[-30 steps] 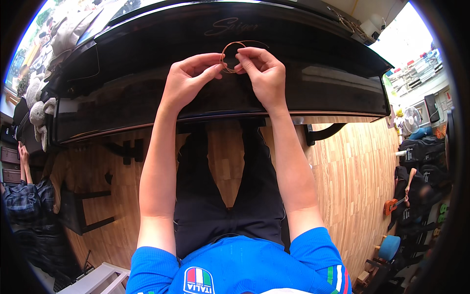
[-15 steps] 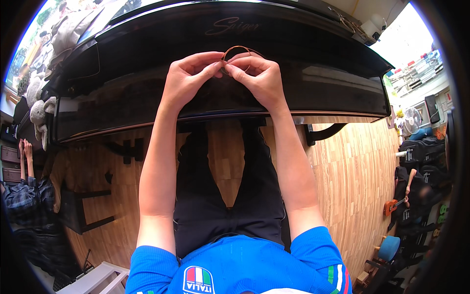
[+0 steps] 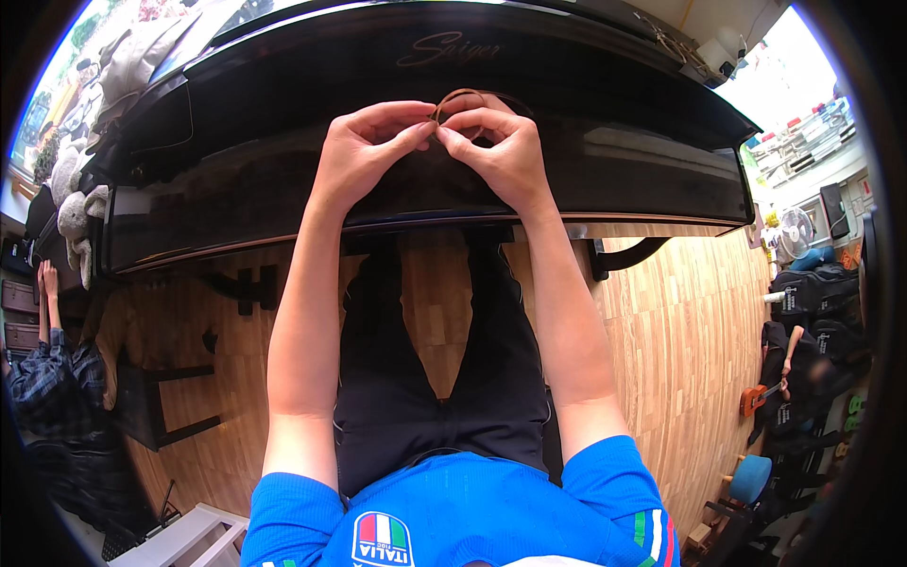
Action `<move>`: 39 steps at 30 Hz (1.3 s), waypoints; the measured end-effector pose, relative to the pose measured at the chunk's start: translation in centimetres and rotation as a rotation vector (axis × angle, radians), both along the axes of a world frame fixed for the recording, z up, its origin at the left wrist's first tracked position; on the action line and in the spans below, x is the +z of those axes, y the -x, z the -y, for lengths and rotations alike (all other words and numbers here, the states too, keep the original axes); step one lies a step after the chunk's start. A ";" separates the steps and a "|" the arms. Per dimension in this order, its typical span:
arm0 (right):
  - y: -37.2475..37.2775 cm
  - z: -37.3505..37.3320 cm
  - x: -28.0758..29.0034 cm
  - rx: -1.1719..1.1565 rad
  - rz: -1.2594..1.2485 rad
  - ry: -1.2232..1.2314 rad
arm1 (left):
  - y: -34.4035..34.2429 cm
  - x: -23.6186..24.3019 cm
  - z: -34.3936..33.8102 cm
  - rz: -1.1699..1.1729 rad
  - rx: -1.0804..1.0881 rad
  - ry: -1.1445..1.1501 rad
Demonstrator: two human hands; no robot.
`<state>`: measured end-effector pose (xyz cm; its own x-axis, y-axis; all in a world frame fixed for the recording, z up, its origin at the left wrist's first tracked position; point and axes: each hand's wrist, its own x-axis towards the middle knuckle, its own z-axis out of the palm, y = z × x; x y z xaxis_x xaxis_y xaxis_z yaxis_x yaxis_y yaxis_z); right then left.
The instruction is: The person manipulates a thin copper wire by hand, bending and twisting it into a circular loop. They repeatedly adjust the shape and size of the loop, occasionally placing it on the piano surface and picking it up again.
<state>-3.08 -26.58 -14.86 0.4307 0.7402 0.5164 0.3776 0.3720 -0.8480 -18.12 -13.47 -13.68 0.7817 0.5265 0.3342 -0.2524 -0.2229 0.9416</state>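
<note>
A thin brown coil of wire or string (image 3: 460, 93) arches up between my two hands, above the closed lid of a glossy black piano (image 3: 283, 184). My left hand (image 3: 370, 144) pinches the coil at its lower left with thumb and forefinger. The thumb and fingers of my right hand (image 3: 505, 149) grip it close beside, the two sets of fingertips nearly touching. Part of the coil passes behind my right fingers and is hidden there. Both forearms reach straight forward over my legs.
A grey plush toy (image 3: 74, 219) hangs at the piano's left end. Far left, another person's hands (image 3: 47, 281) reach forward. A person at the right holds a small orange guitar (image 3: 753, 400), near a blue round stool (image 3: 749, 479). A white frame (image 3: 194, 539) stands lower left.
The coil's loop sits lower and flatter, and my right fingers have shifted slightly around it. My left hand has barely moved. The hands of the person at far left have moved slightly.
</note>
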 end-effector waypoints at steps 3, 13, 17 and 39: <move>0.0 0.0 -0.1 -0.071 0.084 -0.012 | 0.0 -0.1 -0.1 -0.006 0.000 -0.009; 0.0 0.0 0.0 -0.094 0.124 -0.008 | -0.1 -0.3 -0.1 -0.012 0.008 -0.008; 0.0 0.0 -0.1 -0.075 0.122 0.000 | -0.1 -0.1 0.0 0.013 -0.003 0.003; 1.2 0.1 0.2 -0.204 0.267 -0.032 | 0.0 -0.5 -0.4 -0.022 0.010 -0.006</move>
<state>-4.28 -26.71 -14.69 0.4149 0.6345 0.6521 0.6539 0.2904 -0.6986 -18.08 -13.10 -14.14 0.7836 0.5321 0.3207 -0.2298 -0.2313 0.9454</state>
